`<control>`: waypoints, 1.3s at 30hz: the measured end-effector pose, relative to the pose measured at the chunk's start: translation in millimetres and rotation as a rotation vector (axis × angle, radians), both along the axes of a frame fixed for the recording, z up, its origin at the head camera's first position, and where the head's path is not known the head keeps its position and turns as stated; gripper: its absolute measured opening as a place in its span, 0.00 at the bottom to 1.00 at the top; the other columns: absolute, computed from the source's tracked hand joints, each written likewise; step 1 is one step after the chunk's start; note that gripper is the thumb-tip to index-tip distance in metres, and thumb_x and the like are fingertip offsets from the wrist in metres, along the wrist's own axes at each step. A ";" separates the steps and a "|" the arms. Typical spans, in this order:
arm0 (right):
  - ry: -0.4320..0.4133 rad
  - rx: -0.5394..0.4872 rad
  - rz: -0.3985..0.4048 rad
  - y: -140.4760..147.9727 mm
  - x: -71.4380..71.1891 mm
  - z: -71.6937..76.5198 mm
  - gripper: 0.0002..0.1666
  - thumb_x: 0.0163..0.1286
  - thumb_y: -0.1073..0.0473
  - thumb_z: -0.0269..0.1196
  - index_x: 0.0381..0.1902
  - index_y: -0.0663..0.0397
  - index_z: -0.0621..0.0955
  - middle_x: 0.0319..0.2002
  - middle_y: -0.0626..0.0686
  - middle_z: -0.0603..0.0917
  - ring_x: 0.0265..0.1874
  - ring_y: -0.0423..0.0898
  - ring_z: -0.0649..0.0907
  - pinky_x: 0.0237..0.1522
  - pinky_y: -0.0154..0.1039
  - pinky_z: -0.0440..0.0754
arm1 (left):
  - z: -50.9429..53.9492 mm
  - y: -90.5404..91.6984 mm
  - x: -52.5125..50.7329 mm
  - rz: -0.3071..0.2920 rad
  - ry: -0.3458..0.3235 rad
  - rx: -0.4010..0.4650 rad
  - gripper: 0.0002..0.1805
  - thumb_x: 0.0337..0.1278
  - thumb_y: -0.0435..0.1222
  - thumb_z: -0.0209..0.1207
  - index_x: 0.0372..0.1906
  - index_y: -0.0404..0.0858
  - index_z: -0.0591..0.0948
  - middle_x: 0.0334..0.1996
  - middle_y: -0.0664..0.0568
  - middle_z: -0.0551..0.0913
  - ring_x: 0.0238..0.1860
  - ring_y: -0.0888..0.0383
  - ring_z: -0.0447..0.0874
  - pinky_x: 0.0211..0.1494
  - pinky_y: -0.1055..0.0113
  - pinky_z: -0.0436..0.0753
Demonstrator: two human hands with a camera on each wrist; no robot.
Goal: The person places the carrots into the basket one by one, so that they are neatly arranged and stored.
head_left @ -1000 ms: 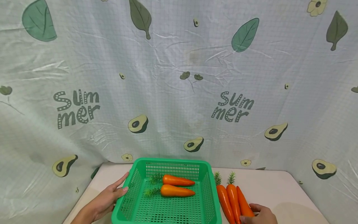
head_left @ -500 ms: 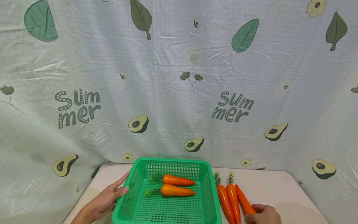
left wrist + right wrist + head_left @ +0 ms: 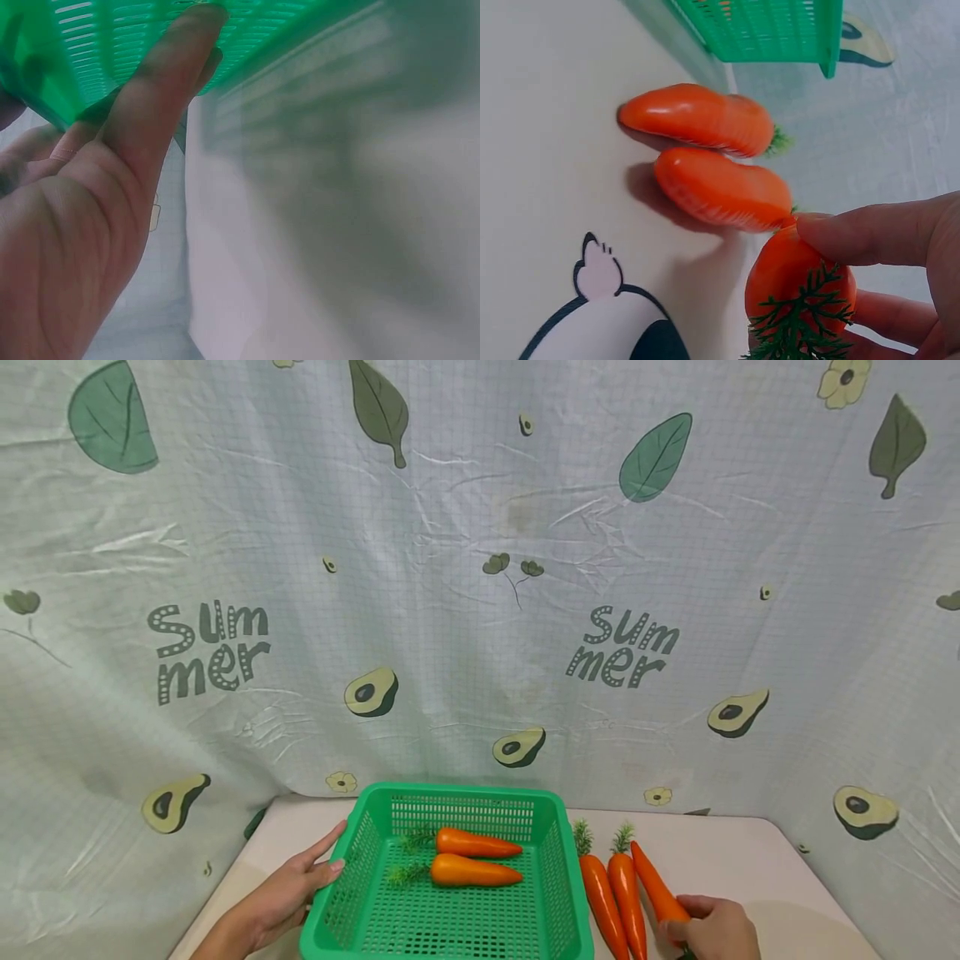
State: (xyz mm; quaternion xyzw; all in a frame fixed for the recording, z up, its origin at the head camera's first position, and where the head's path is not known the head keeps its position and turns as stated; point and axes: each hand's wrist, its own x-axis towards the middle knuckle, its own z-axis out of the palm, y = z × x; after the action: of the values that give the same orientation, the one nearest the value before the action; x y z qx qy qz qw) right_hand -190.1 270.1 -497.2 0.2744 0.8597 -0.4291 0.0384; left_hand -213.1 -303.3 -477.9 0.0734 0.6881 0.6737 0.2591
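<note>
In the head view my left hand (image 3: 288, 893) holds the left rim of a green plastic basket (image 3: 322, 910), thumb over the rim; the left wrist view shows a finger (image 3: 161, 82) against its slotted wall. Two carrots, an upper one (image 3: 476, 842) and a lower one (image 3: 472, 871), lie in the basket with leafy tops leftward. Right of it, my right hand (image 3: 716, 928) pinches a third carrot (image 3: 656, 885) near its leafy end, its tip pointing away; the green top (image 3: 802, 319) shows in the right wrist view. Two more carrots, a left one (image 3: 602, 902) and a right one (image 3: 627, 902), lie between basket and hand.
The basket stands on a pale table (image 3: 787, 893), near its back edge. Behind and around the table hangs a light curtain (image 3: 450, 610) printed with leaves, avocados and the word "summer". A dark-outlined cartoon print (image 3: 607, 322) marks the table surface in the right wrist view.
My right hand has shifted slightly right and away, and its carrot has slid forward, away from the neighbouring carrot. The carrot's green end now shows beneath the hand. The left hand and basket have stayed put.
</note>
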 end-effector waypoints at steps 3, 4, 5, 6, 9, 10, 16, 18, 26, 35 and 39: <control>0.006 -0.006 0.007 0.0 -0.7 2.7 0.30 0.54 0.68 0.78 0.55 0.75 0.83 0.43 0.69 0.87 0.40 0.60 0.79 0.36 0.43 0.88 | 0.0 0.4 -0.2 0.006 -0.002 -0.006 0.46 0.85 0.46 0.47 0.84 0.46 0.27 0.71 0.36 0.75 0.57 0.51 0.88 0.58 0.49 0.87; 0.008 -0.006 0.013 0.2 -0.7 3.7 0.30 0.54 0.67 0.79 0.55 0.75 0.83 0.43 0.69 0.86 0.39 0.60 0.79 0.36 0.43 0.88 | 0.0 0.5 -0.3 0.008 -0.002 -0.008 0.46 0.85 0.46 0.47 0.84 0.46 0.27 0.71 0.35 0.75 0.57 0.51 0.88 0.58 0.49 0.87; 0.010 -0.004 0.017 0.3 -0.8 4.7 0.30 0.54 0.67 0.79 0.55 0.75 0.84 0.43 0.69 0.86 0.39 0.59 0.79 0.35 0.43 0.87 | 0.0 0.7 -0.4 0.008 -0.001 -0.009 0.46 0.85 0.46 0.47 0.84 0.46 0.27 0.71 0.35 0.74 0.57 0.51 0.88 0.58 0.49 0.87; 0.012 -0.008 0.018 0.3 -0.9 5.6 0.30 0.54 0.67 0.79 0.55 0.74 0.84 0.44 0.69 0.86 0.39 0.59 0.80 0.35 0.43 0.88 | 0.0 0.8 -0.5 0.009 -0.001 -0.011 0.46 0.85 0.46 0.47 0.84 0.46 0.28 0.71 0.34 0.74 0.57 0.51 0.88 0.58 0.49 0.87; 0.019 -0.020 0.026 -0.1 -1.3 8.7 0.30 0.53 0.67 0.79 0.54 0.74 0.84 0.44 0.70 0.86 0.38 0.59 0.80 0.35 0.43 0.88 | 0.2 0.8 -0.2 0.012 0.002 -0.012 0.46 0.84 0.46 0.47 0.84 0.46 0.28 0.71 0.34 0.74 0.56 0.51 0.88 0.57 0.50 0.87; 0.020 -0.021 0.025 -0.5 -1.5 9.6 0.31 0.53 0.67 0.80 0.54 0.74 0.84 0.44 0.70 0.86 0.38 0.59 0.80 0.35 0.43 0.88 | 0.1 0.7 0.0 0.011 0.004 -0.011 0.46 0.85 0.46 0.47 0.84 0.46 0.28 0.71 0.35 0.75 0.56 0.51 0.88 0.57 0.50 0.88; 0.027 -0.018 0.044 -3.3 -2.9 15.1 0.30 0.52 0.67 0.80 0.54 0.73 0.85 0.45 0.71 0.87 0.38 0.58 0.81 0.36 0.44 0.89 | -0.4 0.9 0.0 0.016 -0.002 -0.007 0.46 0.85 0.46 0.47 0.84 0.46 0.28 0.67 0.41 0.79 0.55 0.52 0.88 0.56 0.50 0.88; 0.032 -0.021 0.059 -4.6 -3.3 16.9 0.31 0.52 0.67 0.80 0.54 0.73 0.84 0.46 0.71 0.87 0.38 0.58 0.82 0.37 0.44 0.89 | -0.1 1.1 0.4 0.017 -0.001 -0.007 0.46 0.85 0.46 0.47 0.84 0.46 0.28 0.66 0.42 0.80 0.55 0.52 0.88 0.56 0.51 0.88; 0.058 -0.038 0.097 -11.6 -5.3 24.5 0.31 0.51 0.69 0.79 0.55 0.73 0.85 0.44 0.69 0.88 0.35 0.54 0.83 0.36 0.43 0.89 | 1.1 1.3 1.4 0.025 -0.008 -0.013 0.47 0.83 0.47 0.50 0.84 0.45 0.30 0.66 0.40 0.80 0.55 0.51 0.88 0.55 0.51 0.88; 0.069 -0.059 0.137 -18.9 -5.4 37.0 0.31 0.50 0.72 0.78 0.54 0.73 0.85 0.44 0.69 0.89 0.35 0.52 0.84 0.38 0.45 0.90 | 1.8 1.4 1.0 0.021 -0.002 -0.009 0.46 0.84 0.45 0.48 0.84 0.45 0.29 0.66 0.41 0.80 0.55 0.52 0.88 0.56 0.51 0.88; 0.075 -0.065 0.156 -22.3 -5.6 41.9 0.31 0.50 0.73 0.78 0.54 0.73 0.85 0.45 0.68 0.89 0.34 0.50 0.84 0.39 0.46 0.90 | 2.0 1.4 1.5 0.018 -0.006 -0.005 0.46 0.85 0.46 0.47 0.84 0.45 0.28 0.65 0.43 0.81 0.55 0.52 0.89 0.55 0.51 0.88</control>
State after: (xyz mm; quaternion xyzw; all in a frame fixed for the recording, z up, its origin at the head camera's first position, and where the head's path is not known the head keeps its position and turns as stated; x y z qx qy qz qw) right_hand -195.7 247.9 -455.3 0.1887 0.8649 -0.4626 0.0483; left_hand -211.7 -301.8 -475.9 0.0647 0.6897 0.6746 0.2551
